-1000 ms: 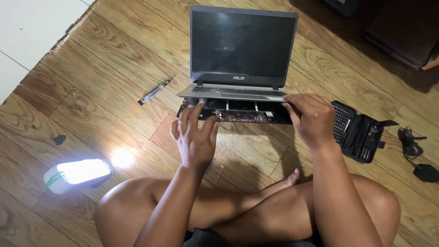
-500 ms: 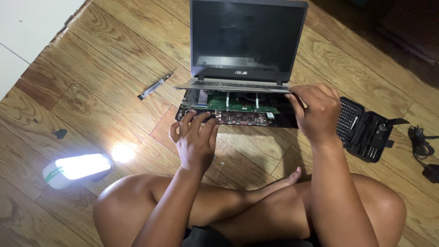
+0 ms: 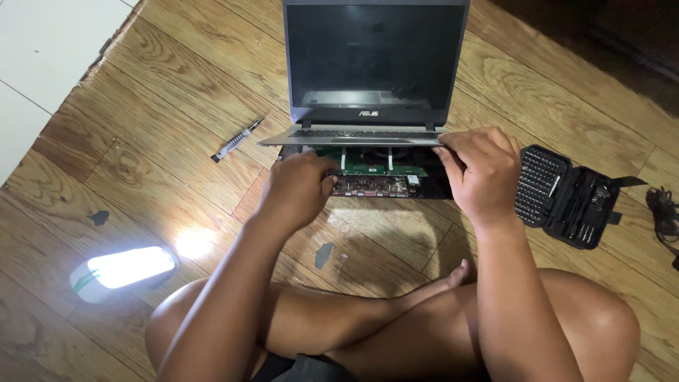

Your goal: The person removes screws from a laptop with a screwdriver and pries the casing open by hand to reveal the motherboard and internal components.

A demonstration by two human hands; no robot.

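The right hand [image 3: 483, 173] is pinching the laptop's keyboard deck [image 3: 353, 136] at its right edge, holding it lifted, so the left hand [image 3: 300, 187], fingers curled, is reaching the circuit board [image 3: 371, 170] beneath.

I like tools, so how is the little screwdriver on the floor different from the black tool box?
The screwdriver is one thin, silvery tool lying alone, left of the laptop; the black tool case is wide, lies open and holds many bits. The screwdriver lies away from both hands; the case sits just beside the right hand. Both rest on the wooden floor.
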